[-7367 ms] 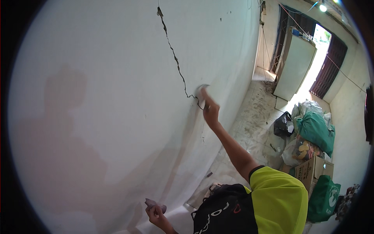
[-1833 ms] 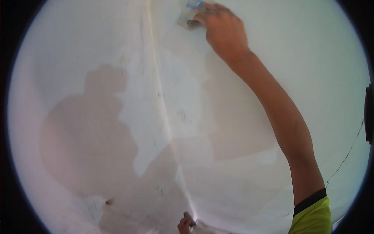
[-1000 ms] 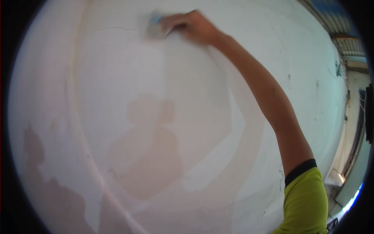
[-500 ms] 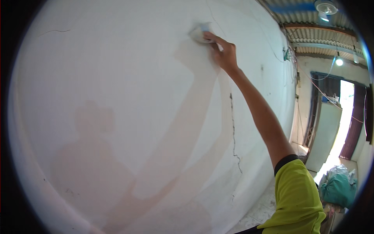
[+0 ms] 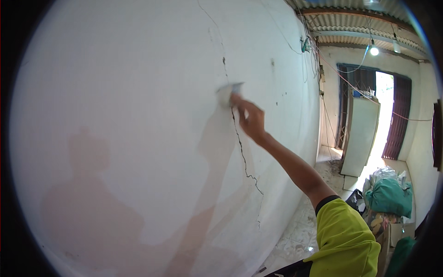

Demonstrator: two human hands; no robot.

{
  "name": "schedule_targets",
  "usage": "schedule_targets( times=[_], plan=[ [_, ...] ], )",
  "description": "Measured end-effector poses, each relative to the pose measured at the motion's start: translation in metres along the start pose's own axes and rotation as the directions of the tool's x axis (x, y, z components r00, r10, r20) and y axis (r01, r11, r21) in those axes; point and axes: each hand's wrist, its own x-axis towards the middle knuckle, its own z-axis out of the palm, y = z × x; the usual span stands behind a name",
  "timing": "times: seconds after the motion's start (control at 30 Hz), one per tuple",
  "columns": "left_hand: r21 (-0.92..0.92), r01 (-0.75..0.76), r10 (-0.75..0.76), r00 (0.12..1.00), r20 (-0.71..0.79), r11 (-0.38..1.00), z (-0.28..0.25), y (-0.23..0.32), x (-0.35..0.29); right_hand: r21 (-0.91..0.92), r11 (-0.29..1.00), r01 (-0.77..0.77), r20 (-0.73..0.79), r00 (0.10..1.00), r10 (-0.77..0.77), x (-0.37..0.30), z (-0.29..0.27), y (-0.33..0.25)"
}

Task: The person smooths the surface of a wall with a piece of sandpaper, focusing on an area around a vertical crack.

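The right hand pinches a pale pad over the crack toward the right edge of the wall, which seems to need steady holding, but I can't see the left hand.

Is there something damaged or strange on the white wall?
Yes: a dark, jagged crack runs down the wall, above and below the pale blurred thing in the right hand. Its broken edges interrupt a mostly smooth surface.

Plain indoor room, home or storeroom unclear: cracked white wall, corrugated roof, lit bare bulb, tiled floor, stuffed green bag, dark door open to daylight.
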Motion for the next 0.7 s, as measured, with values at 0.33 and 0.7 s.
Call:
schedule_targets(
  times=[0.33,0.7],
  plan=[
    [0.055,-0.002,0.001,1.000,0.022,0.998,0.006,-0.030,0.017,-0.245,0.828,-0.505,0.042,0.847,0.529,-0.054,-0.014,0.028],
    [0.117,-0.073,0.028,0.939,0.343,0.990,0.083,0.046,0.007,-0.134,0.845,-0.518,0.011,0.852,0.524,-0.179,-0.046,-0.029]
  ],
)
